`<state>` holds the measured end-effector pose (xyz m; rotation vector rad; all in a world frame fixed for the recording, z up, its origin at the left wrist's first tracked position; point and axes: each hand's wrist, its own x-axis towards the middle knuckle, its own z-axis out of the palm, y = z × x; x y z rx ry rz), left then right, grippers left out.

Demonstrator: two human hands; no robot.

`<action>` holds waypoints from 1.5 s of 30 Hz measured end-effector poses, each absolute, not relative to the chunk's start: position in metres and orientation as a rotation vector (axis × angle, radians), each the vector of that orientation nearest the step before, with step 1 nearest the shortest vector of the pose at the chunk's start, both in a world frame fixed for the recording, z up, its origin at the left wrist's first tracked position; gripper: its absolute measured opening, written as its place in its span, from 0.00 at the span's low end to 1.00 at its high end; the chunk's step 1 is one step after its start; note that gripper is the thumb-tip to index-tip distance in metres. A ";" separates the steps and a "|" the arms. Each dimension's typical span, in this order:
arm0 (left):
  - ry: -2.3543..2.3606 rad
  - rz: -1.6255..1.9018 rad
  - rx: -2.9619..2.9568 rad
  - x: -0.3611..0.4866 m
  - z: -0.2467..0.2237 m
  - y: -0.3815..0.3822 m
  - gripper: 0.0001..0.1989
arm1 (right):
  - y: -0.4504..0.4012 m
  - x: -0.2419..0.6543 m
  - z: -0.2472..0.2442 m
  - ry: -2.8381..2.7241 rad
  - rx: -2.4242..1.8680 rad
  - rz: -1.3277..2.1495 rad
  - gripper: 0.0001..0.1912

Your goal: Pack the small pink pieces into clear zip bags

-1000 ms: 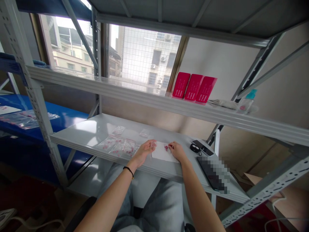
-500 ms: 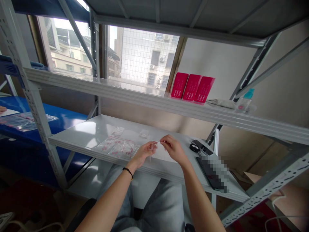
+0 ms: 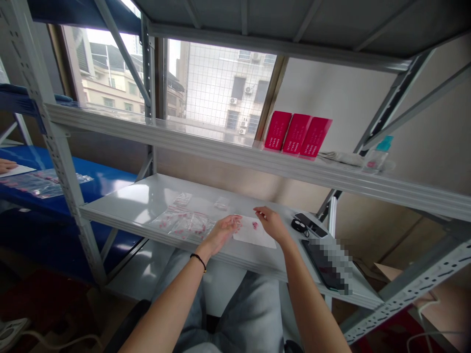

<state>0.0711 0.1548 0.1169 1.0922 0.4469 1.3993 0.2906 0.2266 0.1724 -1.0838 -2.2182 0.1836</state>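
My left hand (image 3: pixel 223 232) is closed, with a small clear plastic bag (image 3: pixel 236 223) pinched at its fingertips; the bag is faint and partly hidden by the fingers. To its right, my right hand (image 3: pixel 273 225) hovers over the far edge of a white sheet of paper (image 3: pixel 253 239), thumb and fingertips drawn together. Whatever they hold, if anything, is too small to make out. A little heap of pink pieces (image 3: pixel 255 225) lies on the paper between the hands. Several clear zip bags with pink pieces (image 3: pixel 187 224) lie left of my left hand.
Two small clear packets (image 3: pixel 183 198) (image 3: pixel 221 203) lie farther back. On the right are a black round case (image 3: pixel 299 225), a dark-and-silver device (image 3: pixel 311 224) and a dark tablet-like slab (image 3: pixel 321 264). Red boxes (image 3: pixel 297 135) stand on the shelf above. Another person's hand (image 3: pixel 6 165) is at far left.
My right hand has moved away from my left hand, up and to the right, uncovering the pink heap and more of the paper. The plastic no longer hangs below my left fingers.
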 end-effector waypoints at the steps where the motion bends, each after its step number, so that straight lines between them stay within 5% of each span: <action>1: 0.447 1.400 1.090 0.071 0.116 0.156 0.21 | 0.232 0.295 0.162 -2.233 -1.118 0.180 0.15; 9: 0.471 1.416 1.064 0.070 0.114 0.157 0.22 | 0.247 0.307 0.114 -2.277 -1.284 0.121 0.17; 45: 0.456 1.464 1.013 0.068 0.118 0.153 0.23 | 0.246 0.307 0.112 -2.346 -1.390 -0.008 0.13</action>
